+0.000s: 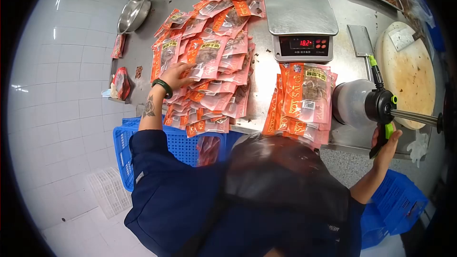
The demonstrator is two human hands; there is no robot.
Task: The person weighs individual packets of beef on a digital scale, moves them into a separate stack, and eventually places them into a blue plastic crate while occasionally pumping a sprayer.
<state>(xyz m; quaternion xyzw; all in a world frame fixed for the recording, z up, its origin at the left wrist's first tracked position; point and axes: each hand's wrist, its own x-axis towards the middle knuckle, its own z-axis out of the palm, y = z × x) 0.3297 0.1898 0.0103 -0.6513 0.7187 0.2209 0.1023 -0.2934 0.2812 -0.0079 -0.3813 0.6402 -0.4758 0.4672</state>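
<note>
Metal bowl (134, 12) far L; your L hand (179, 76), fingers spread, rests on the pkt pile (231, 21), orange w/ Chinese txt. Mid: scale (301, 14) reads 18.2; nearer you, pkt stack (307, 90) marked "SOY SAUCE". Then cleaver (360, 40); your R hand (387, 146), well apart from L, grips spray btl (351, 102), its rods blocking pt of chopping board (413, 74)
</note>
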